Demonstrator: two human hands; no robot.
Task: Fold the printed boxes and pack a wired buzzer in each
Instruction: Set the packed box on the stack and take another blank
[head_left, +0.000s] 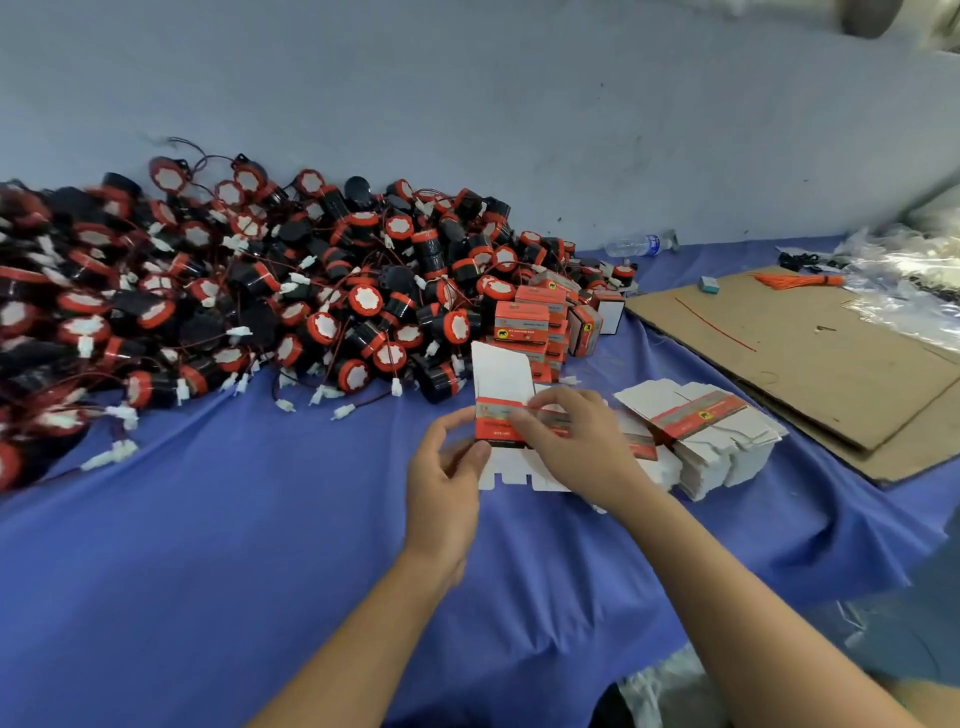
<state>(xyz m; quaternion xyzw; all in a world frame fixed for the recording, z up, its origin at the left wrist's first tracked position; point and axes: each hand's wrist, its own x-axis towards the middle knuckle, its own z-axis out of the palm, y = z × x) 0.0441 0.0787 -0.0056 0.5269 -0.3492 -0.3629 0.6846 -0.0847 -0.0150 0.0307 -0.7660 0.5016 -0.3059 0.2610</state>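
Printed box (501, 376) in both hands
Left hand (445, 470) pinches its left edge, right hand (569, 439) grips its red band; buzzer pile (260, 291) behind, blue cloth (249, 530) nearer.

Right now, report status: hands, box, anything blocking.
Hands: left hand and right hand grip one box, flaps open. Behind it buzzer pile, untouched. Nothing blocking.

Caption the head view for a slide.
Left hand and right hand hold a printed box over a blue cloth, beside heaped buzzers and folded boxes.
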